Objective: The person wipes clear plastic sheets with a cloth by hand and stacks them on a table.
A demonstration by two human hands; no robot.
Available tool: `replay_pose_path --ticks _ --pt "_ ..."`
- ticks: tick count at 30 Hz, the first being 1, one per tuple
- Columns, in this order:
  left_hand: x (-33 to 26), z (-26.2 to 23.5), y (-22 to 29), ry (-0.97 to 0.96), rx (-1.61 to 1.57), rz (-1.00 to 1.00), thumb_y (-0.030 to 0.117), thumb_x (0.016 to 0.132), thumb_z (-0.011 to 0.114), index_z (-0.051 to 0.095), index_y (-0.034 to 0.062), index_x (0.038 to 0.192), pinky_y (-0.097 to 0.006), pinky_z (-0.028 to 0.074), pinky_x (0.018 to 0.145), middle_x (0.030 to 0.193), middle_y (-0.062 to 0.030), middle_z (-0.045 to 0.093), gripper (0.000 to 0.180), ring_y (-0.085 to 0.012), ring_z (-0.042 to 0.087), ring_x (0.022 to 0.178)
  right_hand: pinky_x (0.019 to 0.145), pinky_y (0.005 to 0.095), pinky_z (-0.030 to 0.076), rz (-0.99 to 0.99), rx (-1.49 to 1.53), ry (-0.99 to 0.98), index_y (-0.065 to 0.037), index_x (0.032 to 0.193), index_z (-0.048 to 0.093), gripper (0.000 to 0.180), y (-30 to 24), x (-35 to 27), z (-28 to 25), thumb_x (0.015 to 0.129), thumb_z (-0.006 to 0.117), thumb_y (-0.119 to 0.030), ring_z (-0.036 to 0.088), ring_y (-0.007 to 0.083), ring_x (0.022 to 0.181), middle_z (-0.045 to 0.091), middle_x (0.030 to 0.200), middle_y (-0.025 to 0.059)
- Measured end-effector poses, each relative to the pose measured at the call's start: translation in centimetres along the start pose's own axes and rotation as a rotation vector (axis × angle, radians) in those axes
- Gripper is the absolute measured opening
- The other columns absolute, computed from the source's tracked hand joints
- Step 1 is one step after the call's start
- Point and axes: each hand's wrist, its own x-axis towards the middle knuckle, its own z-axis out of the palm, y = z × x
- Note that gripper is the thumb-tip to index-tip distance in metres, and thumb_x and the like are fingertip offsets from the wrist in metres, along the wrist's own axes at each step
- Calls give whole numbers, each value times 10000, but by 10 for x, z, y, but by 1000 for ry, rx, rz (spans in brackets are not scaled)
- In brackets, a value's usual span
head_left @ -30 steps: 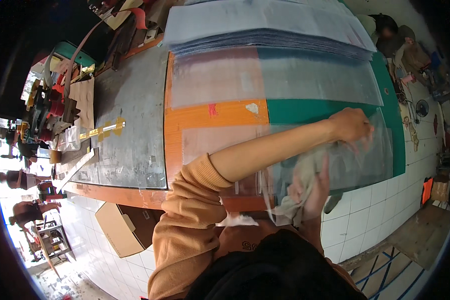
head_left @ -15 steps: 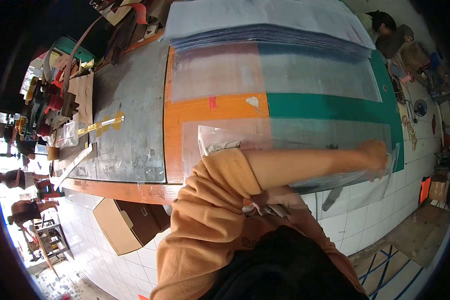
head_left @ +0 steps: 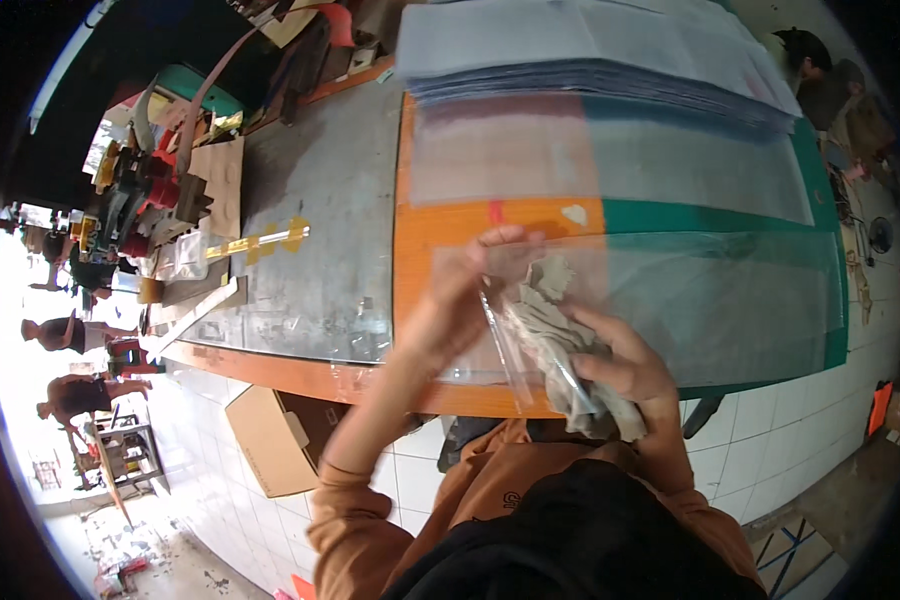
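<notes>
1. At the far left, two people (head_left: 75, 393) stand in bright light; near and right of them, an opened cardboard box (head_left: 260, 440) sits on the tiled floor, just below the table.
2. The table's left part bears a dark grey board (head_left: 320, 180), with gold tape (head_left: 260, 242) stuck across its left side.
3. The left hand (head_left: 456, 300) is over the orange tabletop (head_left: 450, 225), at the left end of the near clear sheet. It is blurred, fingers bent; whether it grips the plastic, I cannot tell.
4. Right of it, a crumpled grey cloth (head_left: 550, 325) lies over the near sheet's left part, its lower end at the table's near edge.
5. The right hand (head_left: 638, 378) grasps this cloth from the right, thumb and fingers apart around its folds.
6. The near clear sheet (head_left: 735, 300) stretches right over a green surface (head_left: 660, 214).
7. Beyond it lies another clear sheet (head_left: 510, 160), partly under a thick stack of sheets (head_left: 590, 40) at the far side.
</notes>
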Motion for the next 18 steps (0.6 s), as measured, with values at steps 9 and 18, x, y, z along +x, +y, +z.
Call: replay_pose_path --ticks 9,18 --pt "-15 39 -44 101 -145 152 199 941 394 425 65 1173 -264 428 852 1252 -113 466 270 -150 498 1037 1019 313 237 -150 -212 208 49 1281 328 532 20 -6 29 788 499 -52 333 225 1238 394 1271 159" --pt "-22 32 -50 240 -60 -138 308 885 503 436 19 1171 -304 494 794 1025 -107 559 412 -192 555 978 1001 306 270 -62 -123 91 61 1266 356 635 -7 4 24 665 535 -41 411 223 1153 454 1186 148"
